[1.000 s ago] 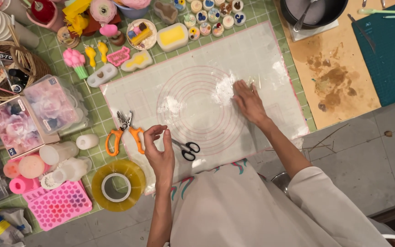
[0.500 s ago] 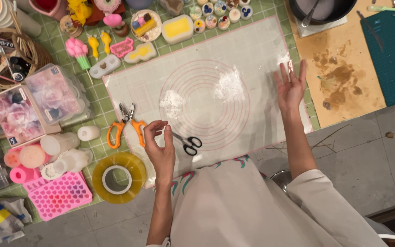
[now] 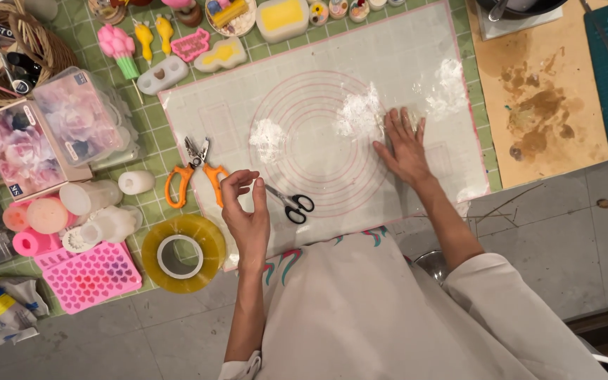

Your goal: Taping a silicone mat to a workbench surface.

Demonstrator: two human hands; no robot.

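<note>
My right hand (image 3: 404, 144) lies flat, fingers spread, on the silicone mat (image 3: 318, 141), back from the mat's edge; left hand (image 3: 246, 211) raised, thumb/forefinger pinched, gripping nothing visible, near small scissors (image 3: 290, 203).

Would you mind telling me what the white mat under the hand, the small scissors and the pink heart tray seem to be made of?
The mat looks like translucent silicone: matte, lying limp and flat, with printed pink rings. The small scissors appear to have steel blades, grey and shiny, and black plastic handles. The pink heart tray is probably silicone too: matte, soft-edged, moulded cavities. The right hand lies flat on the mat.
</note>
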